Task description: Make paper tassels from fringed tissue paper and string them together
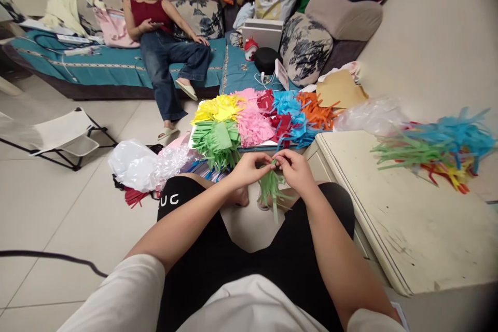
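Between my knees hangs a green paper tassel (272,187), its cut strips pointing down. My left hand (254,168) pinches its top end, fingers closed. From the other side my right hand (293,168) also grips that top, fingertips meeting those of the left. Just beyond my hands lie heaps of fringed paper: green fringe (218,140), yellow fringe (220,108), pink fringe (252,122), dark red fringe (280,127), blue fringe (293,109) and orange fringe (317,109).
A cream cabinet (412,238) stands at my right, with a bunch of multicoloured tassels (447,145) on it. Plastic bags (136,166) lie on the floor at left, near a folding stool (66,132). A person (163,46) sits on the teal-covered sofa (105,65).
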Demonstrator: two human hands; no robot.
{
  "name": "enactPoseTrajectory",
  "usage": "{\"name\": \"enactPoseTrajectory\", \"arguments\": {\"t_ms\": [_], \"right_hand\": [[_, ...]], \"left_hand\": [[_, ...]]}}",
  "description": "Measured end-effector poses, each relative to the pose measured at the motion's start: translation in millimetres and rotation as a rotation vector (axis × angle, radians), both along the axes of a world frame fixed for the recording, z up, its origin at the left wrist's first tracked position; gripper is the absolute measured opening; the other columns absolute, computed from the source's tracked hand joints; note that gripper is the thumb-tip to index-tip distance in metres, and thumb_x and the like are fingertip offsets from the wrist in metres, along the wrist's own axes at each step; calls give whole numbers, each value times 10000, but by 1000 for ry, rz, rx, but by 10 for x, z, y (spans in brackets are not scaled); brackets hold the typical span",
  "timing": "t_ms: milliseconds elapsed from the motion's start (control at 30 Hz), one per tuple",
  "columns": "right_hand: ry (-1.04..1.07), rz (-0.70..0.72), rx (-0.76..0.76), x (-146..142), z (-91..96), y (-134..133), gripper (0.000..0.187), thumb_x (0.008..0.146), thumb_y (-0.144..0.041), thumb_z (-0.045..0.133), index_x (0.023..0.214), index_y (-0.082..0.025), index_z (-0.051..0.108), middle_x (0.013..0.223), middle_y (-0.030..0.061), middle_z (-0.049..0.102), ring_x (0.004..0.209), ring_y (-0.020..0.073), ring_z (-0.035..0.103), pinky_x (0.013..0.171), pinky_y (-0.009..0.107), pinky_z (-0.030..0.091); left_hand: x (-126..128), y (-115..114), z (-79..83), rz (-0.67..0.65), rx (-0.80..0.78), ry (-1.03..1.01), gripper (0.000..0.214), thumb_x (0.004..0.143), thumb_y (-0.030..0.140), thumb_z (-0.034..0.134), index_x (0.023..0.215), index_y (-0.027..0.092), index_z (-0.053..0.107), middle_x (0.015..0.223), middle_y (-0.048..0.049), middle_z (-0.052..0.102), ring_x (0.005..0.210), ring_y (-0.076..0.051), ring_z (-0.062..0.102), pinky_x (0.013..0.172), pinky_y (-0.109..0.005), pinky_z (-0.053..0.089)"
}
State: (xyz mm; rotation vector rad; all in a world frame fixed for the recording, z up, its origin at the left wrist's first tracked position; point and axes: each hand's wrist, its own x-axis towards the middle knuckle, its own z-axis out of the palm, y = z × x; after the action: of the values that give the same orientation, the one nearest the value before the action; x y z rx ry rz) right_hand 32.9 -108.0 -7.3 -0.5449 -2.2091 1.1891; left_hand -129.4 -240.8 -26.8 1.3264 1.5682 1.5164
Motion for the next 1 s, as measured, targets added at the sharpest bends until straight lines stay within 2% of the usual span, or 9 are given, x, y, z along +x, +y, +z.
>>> {"name": "enactPoseTrajectory", "arguments": {"t_ms": [100, 233, 367, 500, 667, 800, 1000], "right_hand": [[-4, 10, -30, -5, -4, 3, 271, 1006, -480, 671, 923, -253, 792, 796, 47, 760, 746, 243, 720, 786, 399, 588], [1, -18, -56, -28, -17, 8, 304, 966, -546, 711, 905, -256, 781, 780, 50, 760, 743, 257, 738, 768, 409, 587], [-9, -34, -93, -52, -23, 21, 356, 937, -612, 752, 901, -258, 775, 792, 63, 773, 743, 271, 742, 741, 417, 584], [-27, -11, -184, -59, 0, 25, 408, 882, -664, 818, 847, -266, 731, 787, 58, 776, 726, 259, 730, 727, 411, 598], [-19, -43, -159, -56, 6, 56, 336, 865, -591, 771, 800, -265, 717, 738, 40, 744, 683, 228, 665, 702, 388, 535], [-22, -64, -128, -55, -15, 96, 270, 861, -526, 730, 792, -267, 699, 714, 31, 712, 674, 225, 637, 692, 379, 501], [-51, -75, -47, -49, -17, -8, 209, 940, -426, 699, 808, -272, 652, 761, 28, 756, 725, 226, 696, 716, 358, 521]], "left_hand": [[-1, 10, -13, 0, -18, 2, 132, 941, 266, 859, 945, 136, 872, 935, -90, 894, 854, -190, 814, 853, -279, 611], [-10, 21, -22, -48, -28, -93, 91, 911, 221, 869, 928, 139, 833, 903, -76, 882, 836, -175, 813, 853, -264, 615], [-14, 39, -53, -89, -50, -227, 181, 894, 274, 920, 899, 144, 794, 839, -65, 857, 788, -161, 803, 802, -246, 603], [-6, 39, -75, -136, -75, -361, 298, 853, 353, 985, 904, 142, 781, 866, -92, 878, 814, -180, 834, 824, -263, 631], [-4, 25, -38, -164, -142, -439, 470, 760, 467, 1069, 929, 136, 782, 874, -114, 885, 789, -199, 836, 793, -284, 642], [-17, 35, -4, -194, -190, -423, 550, 718, 539, 1087, 954, 129, 806, 878, -122, 884, 789, -211, 830, 775, -294, 633], [32, 33, 7, -165, -157, -373, 556, 727, 626, 1062, 875, 159, 798, 845, -88, 856, 789, -197, 798, 793, -291, 608]]}}
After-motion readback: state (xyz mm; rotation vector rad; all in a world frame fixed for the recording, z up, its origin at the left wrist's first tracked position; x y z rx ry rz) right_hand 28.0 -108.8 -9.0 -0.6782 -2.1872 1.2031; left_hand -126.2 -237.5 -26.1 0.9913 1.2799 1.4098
